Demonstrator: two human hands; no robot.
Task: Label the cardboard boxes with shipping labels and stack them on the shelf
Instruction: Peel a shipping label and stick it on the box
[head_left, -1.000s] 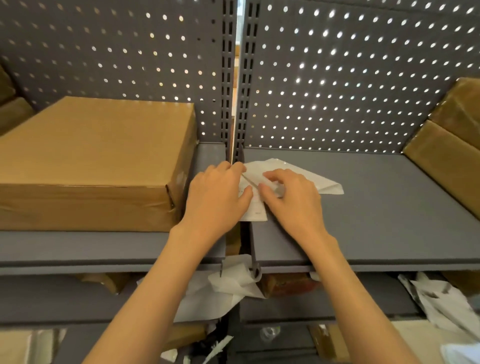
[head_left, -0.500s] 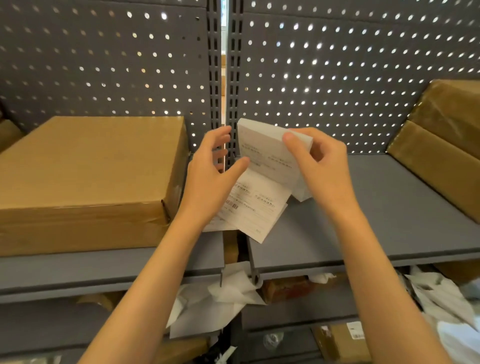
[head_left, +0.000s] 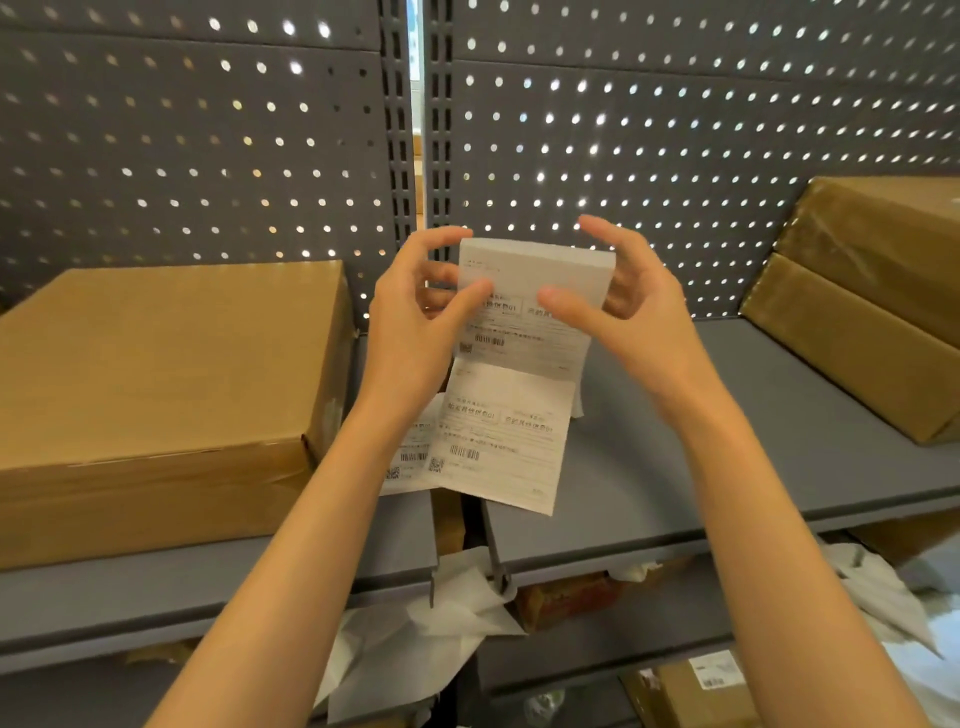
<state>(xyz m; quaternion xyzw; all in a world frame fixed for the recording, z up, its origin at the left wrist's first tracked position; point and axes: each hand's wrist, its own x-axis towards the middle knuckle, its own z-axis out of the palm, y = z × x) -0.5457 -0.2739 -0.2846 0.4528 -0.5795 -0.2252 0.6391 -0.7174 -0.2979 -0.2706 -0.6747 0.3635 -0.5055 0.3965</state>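
Observation:
I hold a fan-folded stack of white shipping labels (head_left: 535, 270) up in front of the grey pegboard. My left hand (head_left: 415, 327) pinches its left side with thumb on the front. My right hand (head_left: 618, 306) grips its right side. A strip of printed labels (head_left: 504, 441) with barcodes hangs down from the stack over the shelf gap. A large flat cardboard box (head_left: 156, 384) lies on the left shelf (head_left: 208, 582), beside my left forearm.
Two stacked brown cardboard boxes (head_left: 862, 306) lean at the right end of the right grey shelf (head_left: 727, 457). Crumpled white backing paper (head_left: 431, 623) hangs on the lower shelf, more at the lower right. A labelled box (head_left: 696, 686) sits at the bottom.
The label stack, pressed on the shelf a second ago, has been lifted in both hands to chest height. More of the strip has unfolded and hangs lower.

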